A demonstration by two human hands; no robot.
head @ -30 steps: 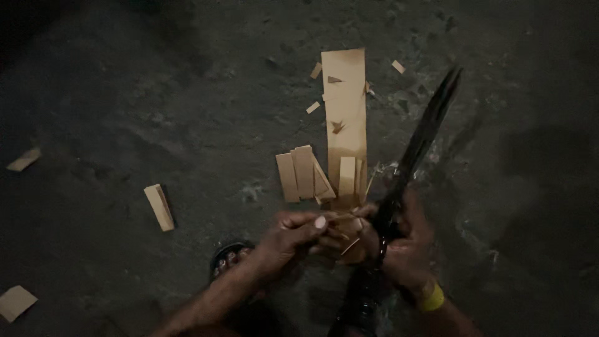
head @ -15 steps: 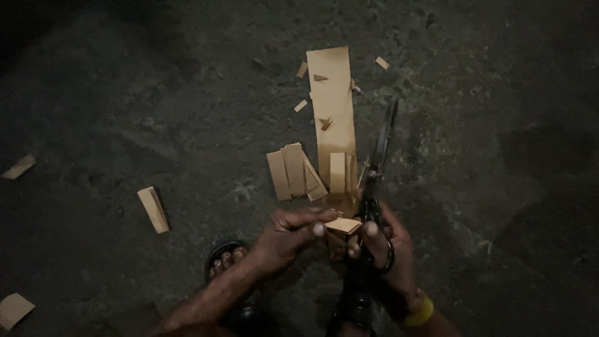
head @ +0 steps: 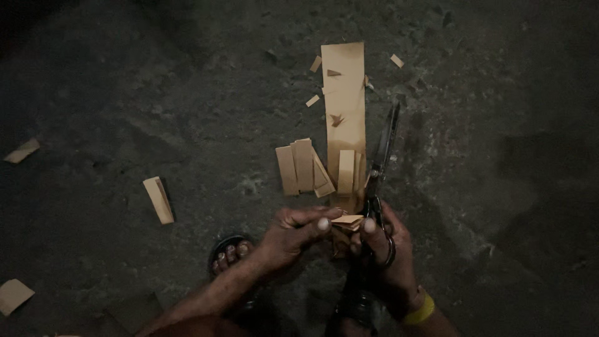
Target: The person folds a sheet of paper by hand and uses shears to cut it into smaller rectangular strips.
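We look down on a rough dark floor (head: 125, 93). Our left hand (head: 293, 234) curls its fingers closed on a small tan cardboard piece (head: 347, 219), the thumb and forefinger tips pinching its left end. Our right hand (head: 384, 259) meets the same piece from the right, one fingertip against it, while the other fingers are wrapped through the loops of a pair of dark scissors (head: 380, 168). The blades point away from us and look shut or nearly so; in this light we cannot tell for sure. A yellow wristband (head: 419, 310) sits on the right wrist.

Just beyond the hands lies a long cardboard strip (head: 344, 93), running away from us, its near end overlaid by a row of short cut pieces (head: 306, 165) lying side by side. The scissors lie along the strip's right edge. Small scraps (head: 314, 100) are scattered round its far end.

To the left the floor is mostly open, with one loose piece (head: 158, 200) well apart, and two more at the left edge, one far (head: 22, 151) and one near (head: 14, 294), the latter cut by the frame. To the right the floor is bare and dark.

A sandalled foot (head: 231, 253) shows beside the left forearm, partly hidden. The corners fall into shadow, and both forearms are cut off at the near edge.
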